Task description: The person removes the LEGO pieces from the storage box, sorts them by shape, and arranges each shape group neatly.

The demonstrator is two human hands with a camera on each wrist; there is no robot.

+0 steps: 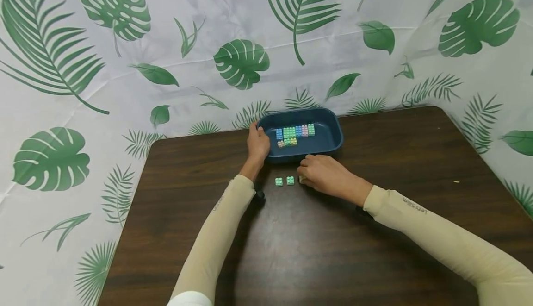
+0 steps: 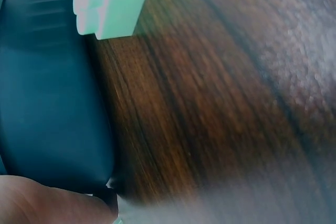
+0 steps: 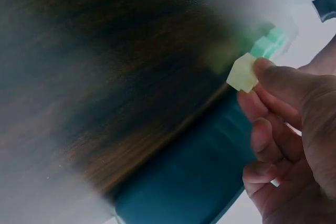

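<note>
A dark blue tray (image 1: 335,139) stands at the table's far edge. My left hand (image 1: 258,145) grips its left end, with the thumb over the rim. My right hand (image 1: 326,174) is at the tray's near side, pinching a pale yellow toy brick (image 3: 242,73) between thumb and fingers, low over the table. To the left of that brick, two small green bricks (image 1: 278,182) (image 1: 290,180) stand in a row on the table. A green brick (image 2: 118,6) also shows large beside the tray wall in the left wrist view.
Inside the tray, blue, green and pink bricks (image 1: 289,133) form a back row, with a shorter row of small pink, green and yellow bricks (image 1: 287,142) before it. The dark wooden table (image 1: 187,195) meets a leaf-patterned cloth (image 1: 175,107) behind.
</note>
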